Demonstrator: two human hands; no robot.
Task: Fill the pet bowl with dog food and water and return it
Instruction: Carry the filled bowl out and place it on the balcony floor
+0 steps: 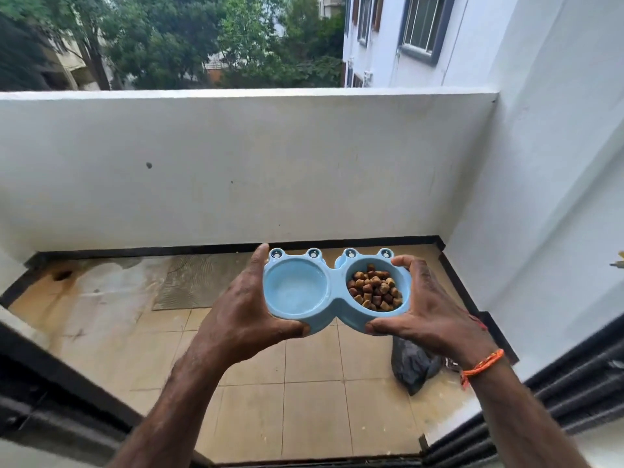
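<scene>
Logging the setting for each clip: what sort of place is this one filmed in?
Most likely a small balcony of an upper-floor flat. A waist-high white parapet wall closes off a tiled floor, with treetops and a neighbouring building's windows beyond. Both hands hold a blue pet bowl over it.

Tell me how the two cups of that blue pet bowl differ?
The left cup holds no kibble, only what looks like clear water; the right cup is heaped with brown kibble. The left hand grips the left cup's end, the right hand the right cup's. Both are round, blue and joined.
</scene>
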